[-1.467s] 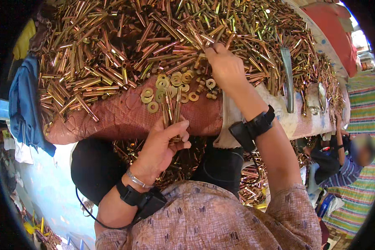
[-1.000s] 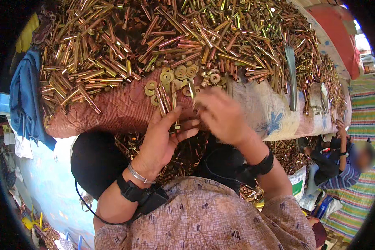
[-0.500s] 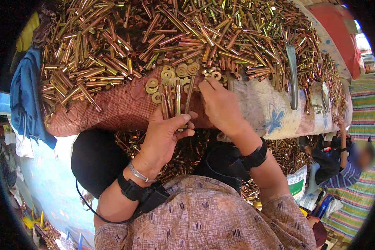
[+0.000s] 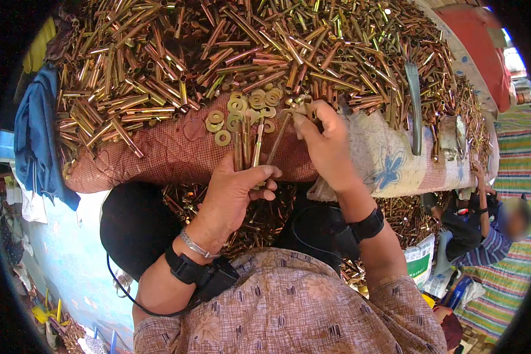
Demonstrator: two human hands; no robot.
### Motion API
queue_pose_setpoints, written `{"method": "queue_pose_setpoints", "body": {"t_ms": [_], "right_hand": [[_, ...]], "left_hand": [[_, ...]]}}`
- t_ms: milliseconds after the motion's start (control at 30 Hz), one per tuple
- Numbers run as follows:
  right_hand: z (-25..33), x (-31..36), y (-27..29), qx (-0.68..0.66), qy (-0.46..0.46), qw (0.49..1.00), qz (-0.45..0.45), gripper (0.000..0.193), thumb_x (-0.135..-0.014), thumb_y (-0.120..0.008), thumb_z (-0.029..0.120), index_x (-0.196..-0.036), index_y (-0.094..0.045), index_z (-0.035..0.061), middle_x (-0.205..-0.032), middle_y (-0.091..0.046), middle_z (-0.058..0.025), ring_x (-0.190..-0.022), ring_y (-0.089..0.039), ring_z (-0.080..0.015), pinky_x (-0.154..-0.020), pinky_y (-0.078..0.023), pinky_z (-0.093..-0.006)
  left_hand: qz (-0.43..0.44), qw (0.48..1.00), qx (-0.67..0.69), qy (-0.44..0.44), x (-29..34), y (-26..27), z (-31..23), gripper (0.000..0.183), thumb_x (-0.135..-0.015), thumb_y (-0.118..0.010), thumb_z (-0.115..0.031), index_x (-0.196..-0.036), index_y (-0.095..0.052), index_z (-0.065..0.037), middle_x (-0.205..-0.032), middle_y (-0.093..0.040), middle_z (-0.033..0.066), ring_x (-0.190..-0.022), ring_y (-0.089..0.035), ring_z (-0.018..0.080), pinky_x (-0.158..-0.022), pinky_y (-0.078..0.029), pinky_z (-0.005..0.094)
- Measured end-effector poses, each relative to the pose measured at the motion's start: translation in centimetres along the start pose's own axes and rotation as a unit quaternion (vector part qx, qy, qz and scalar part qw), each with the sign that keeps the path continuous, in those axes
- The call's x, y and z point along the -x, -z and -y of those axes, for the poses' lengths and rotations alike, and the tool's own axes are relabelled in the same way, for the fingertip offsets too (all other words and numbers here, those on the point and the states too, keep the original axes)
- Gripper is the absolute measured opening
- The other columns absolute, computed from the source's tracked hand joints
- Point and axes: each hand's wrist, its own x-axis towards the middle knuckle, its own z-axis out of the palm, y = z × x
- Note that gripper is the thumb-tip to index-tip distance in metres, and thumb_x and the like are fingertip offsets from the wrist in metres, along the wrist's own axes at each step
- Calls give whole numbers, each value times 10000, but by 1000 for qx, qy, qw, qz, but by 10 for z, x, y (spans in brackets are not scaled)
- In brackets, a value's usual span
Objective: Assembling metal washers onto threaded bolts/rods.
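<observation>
My left hand (image 4: 233,192) is closed around several upright brass-coloured metal bolts (image 4: 258,143), some of which look like tubes or sleeves. A thin threaded rod (image 4: 280,137) leans out of the same grip toward my right hand. My right hand (image 4: 329,141) has thumb and forefinger pinched at the rod's upper end; a small brass-coloured piece shows there, blurred and partly hidden by the fingers. Just beyond my left fingers lie flat round washers (image 4: 215,120), some in small stacks. Small nuts (image 4: 299,99) sit beside my right fingertips.
A large heap of metal sleeves (image 4: 230,53) covers the far side, held behind a padded cloth roll (image 4: 141,153). A grey-blue curved strip (image 4: 415,109) stands in the heap. Blue cloth (image 4: 41,130) hangs at left. Another person (image 4: 484,236) sits at right, one hand at the heap.
My right hand has shifted right and turned, its fingertips now at the upper end of the thin rod. The rod leans further right; my left hand stays almost still.
</observation>
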Motion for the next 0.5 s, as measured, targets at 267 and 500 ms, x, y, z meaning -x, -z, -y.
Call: {"method": "queue_pose_setpoints", "body": {"t_ms": [267, 500], "right_hand": [[-4, 25, -3, 256, 225, 940, 16, 76, -816, -553, 67, -864, -523, 16, -784, -564, -121, -668, -535, -228, -617, -430, -296], [1, -9, 7, -362, -37, 931, -35, 140, -910, -465, 130, -1025, -513, 67, -968, -602, -106, -824, -564, -149, -719, -433, -280]], "left_hand": [[6, 1000, -16, 5, -1, 1, -4, 285, -798, -597, -71, -1065, -495, -69, -836, -622, 66, -671, -561, 125, -550, -462, 246], [-3, 998, -57, -12, -1, -1, -2, 256, -779, -596, -54, -1011, -491, -32, -829, -619, 89, -662, -578, 139, -543, -492, 254]]}}
